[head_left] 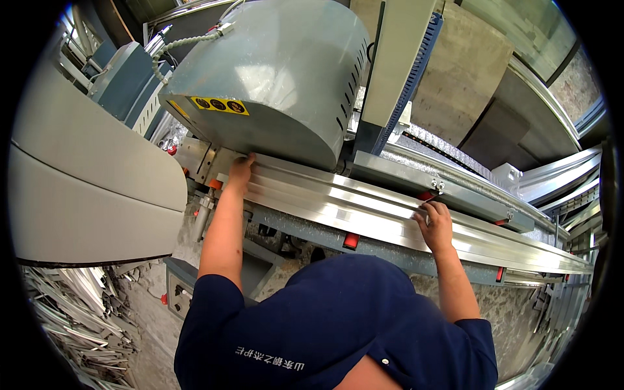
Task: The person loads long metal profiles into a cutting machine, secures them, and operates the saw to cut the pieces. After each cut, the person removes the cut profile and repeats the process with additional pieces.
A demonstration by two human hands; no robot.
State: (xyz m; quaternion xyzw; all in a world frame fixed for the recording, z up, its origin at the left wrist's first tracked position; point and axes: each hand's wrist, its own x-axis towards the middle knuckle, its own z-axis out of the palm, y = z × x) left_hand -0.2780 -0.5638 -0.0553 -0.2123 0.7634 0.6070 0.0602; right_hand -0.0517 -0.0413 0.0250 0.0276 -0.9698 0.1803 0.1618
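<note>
A long, shiny aluminium profile [338, 203] with raised ridges lies along the bed of a grey cutting machine, running from the machine's hood out to the far right. At its left end, my left hand [240, 175] is closed around the edge, close under the hood; some of its fingers are hidden and slightly blurred. Further right, my right hand [437, 226] has its fingers bent over a ridge of the same profile, with the thumb on the near side. The profile lies flat against a dark grey fence [416, 181].
The large rounded grey hood [273, 71] stands just behind my left hand. A pale machine housing [91, 188] fills the left side. Red pads [351, 240] line the bed's near edge. Aluminium offcuts [71, 318] are heaped on the floor at lower left. More profiles [562, 172] lie at far right.
</note>
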